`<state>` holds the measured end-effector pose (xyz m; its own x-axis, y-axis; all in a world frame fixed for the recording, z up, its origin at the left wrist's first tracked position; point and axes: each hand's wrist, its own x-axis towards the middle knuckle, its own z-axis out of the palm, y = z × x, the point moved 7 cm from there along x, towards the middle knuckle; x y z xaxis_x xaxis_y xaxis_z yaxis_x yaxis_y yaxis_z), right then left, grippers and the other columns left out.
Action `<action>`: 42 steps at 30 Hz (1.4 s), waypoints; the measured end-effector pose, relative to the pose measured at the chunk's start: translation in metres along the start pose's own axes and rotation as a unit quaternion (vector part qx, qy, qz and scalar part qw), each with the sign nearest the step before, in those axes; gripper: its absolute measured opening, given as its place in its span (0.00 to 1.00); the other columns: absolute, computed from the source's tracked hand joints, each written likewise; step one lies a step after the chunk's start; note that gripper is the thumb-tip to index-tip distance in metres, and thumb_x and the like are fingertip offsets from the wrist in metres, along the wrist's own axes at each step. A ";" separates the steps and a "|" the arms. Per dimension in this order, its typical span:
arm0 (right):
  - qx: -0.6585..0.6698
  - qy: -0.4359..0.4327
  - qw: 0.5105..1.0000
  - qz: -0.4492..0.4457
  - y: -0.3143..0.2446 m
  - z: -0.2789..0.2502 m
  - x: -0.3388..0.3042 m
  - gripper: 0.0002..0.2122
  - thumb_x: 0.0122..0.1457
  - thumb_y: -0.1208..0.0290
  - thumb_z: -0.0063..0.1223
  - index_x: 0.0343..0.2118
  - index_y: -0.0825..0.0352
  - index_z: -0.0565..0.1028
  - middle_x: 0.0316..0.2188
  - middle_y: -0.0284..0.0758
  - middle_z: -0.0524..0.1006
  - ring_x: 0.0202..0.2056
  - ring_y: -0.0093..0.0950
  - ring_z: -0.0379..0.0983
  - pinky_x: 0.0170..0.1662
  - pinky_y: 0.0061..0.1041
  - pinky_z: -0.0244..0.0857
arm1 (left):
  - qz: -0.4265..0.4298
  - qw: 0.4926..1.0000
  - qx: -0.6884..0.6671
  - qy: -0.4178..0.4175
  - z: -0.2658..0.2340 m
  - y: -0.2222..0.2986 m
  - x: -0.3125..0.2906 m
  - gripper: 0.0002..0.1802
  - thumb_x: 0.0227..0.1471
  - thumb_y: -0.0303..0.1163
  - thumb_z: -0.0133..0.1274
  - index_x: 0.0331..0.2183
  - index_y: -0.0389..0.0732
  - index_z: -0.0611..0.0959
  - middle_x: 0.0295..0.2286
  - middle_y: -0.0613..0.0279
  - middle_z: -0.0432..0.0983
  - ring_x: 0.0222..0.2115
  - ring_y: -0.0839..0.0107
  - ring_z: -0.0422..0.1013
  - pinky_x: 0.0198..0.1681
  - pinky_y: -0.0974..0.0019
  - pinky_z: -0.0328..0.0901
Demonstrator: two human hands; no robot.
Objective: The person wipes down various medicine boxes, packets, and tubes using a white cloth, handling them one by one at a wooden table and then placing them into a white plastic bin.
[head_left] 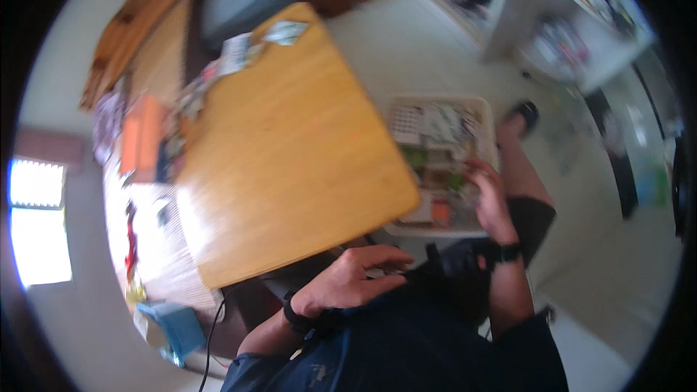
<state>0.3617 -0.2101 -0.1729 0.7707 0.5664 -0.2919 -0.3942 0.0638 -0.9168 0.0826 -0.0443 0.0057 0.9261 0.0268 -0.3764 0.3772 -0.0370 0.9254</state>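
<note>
My right hand (491, 199) reaches over the right side of a white plastic basket (488, 112) that stands low beside the table. Its fingers are apart and slightly bent, near the packets inside, and I see nothing held in them. The basket is full of small things: a white packet (441, 123), a pale dotted card (406, 122), a green pack (414, 156) and a small orange box (441, 210). My left hand (356, 276) rests over my lap by the table's near edge, fingers stretched out, holding nothing visible. The image is somewhat blurred.
A yellow wooden table (290, 145) fills the middle left, with papers (234, 54) along its far left edge. Left of it are an orange box (141, 138) and a blue box (174, 327). A black cable (210, 341) hangs nearby. Shelves (610, 51) stand far right.
</note>
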 end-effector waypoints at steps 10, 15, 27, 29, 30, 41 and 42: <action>-0.176 -0.035 0.981 -0.076 -0.109 0.100 -0.042 0.14 0.84 0.65 0.58 0.64 0.63 0.83 0.40 0.32 0.83 0.19 0.13 0.68 0.23 0.20 0.61 | -0.007 0.930 0.029 0.367 -0.149 0.034 -0.078 0.17 0.72 0.32 0.68 0.54 0.31 0.92 0.38 0.57 0.93 0.37 0.74 0.86 0.44 0.66 0.80; -0.046 -0.189 0.980 -0.035 -0.110 0.178 -0.048 0.25 0.78 0.75 0.55 0.75 0.64 0.72 0.51 0.31 0.76 0.36 0.17 0.71 0.38 0.22 0.69 | 0.047 0.815 0.210 0.538 -0.240 0.053 -0.099 0.13 0.68 0.33 0.69 0.48 0.33 0.94 0.36 0.47 0.92 0.34 0.60 0.88 0.42 0.59 0.80; -0.428 -0.207 0.802 -0.362 -0.118 0.285 -0.071 0.25 0.70 0.74 0.60 0.69 0.71 0.75 0.65 0.53 0.77 0.65 0.55 0.75 0.70 0.49 0.70 | -0.107 0.687 0.341 0.633 -0.423 -0.003 -0.106 0.19 0.65 0.41 0.67 0.52 0.41 0.95 0.54 0.44 0.89 0.59 0.44 0.81 0.64 0.45 0.75; -0.432 -0.197 0.798 -0.372 -0.120 0.284 -0.071 0.25 0.71 0.73 0.60 0.69 0.72 0.75 0.65 0.52 0.78 0.65 0.54 0.76 0.70 0.48 0.70 | -0.123 0.668 0.366 0.636 -0.438 -0.002 -0.102 0.22 0.66 0.42 0.66 0.56 0.42 0.93 0.57 0.46 0.87 0.60 0.44 0.81 0.64 0.46 0.75; -0.428 -0.194 0.803 -0.367 -0.120 0.282 -0.070 0.24 0.71 0.73 0.59 0.69 0.72 0.75 0.65 0.53 0.78 0.65 0.55 0.75 0.70 0.48 0.70 | -0.130 0.678 0.363 0.626 -0.445 -0.003 -0.096 0.23 0.66 0.40 0.65 0.58 0.42 0.92 0.58 0.47 0.87 0.61 0.45 0.80 0.65 0.47 0.74; -0.433 -0.178 0.798 -0.379 -0.124 0.286 -0.074 0.24 0.67 0.82 0.50 0.66 0.74 0.78 0.62 0.55 0.81 0.62 0.57 0.79 0.69 0.48 0.73 | 0.084 0.678 0.544 0.487 -0.435 0.055 0.045 0.30 0.69 0.37 0.62 0.68 0.42 0.82 0.70 0.49 0.76 0.72 0.47 0.69 0.74 0.44 0.66; -0.434 -0.175 0.798 -0.381 -0.122 0.287 -0.074 0.24 0.67 0.82 0.50 0.66 0.74 0.78 0.62 0.55 0.81 0.62 0.57 0.79 0.69 0.48 0.73 | 0.076 0.657 0.569 0.490 -0.438 0.056 0.053 0.29 0.70 0.38 0.61 0.68 0.41 0.81 0.71 0.48 0.75 0.73 0.47 0.68 0.74 0.42 0.66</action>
<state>0.2089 -0.0245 0.0387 0.3749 0.8389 0.3946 0.7332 -0.0078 -0.6800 0.1477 0.3925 0.0568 0.7129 0.5455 0.4407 0.5613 -0.8206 0.1077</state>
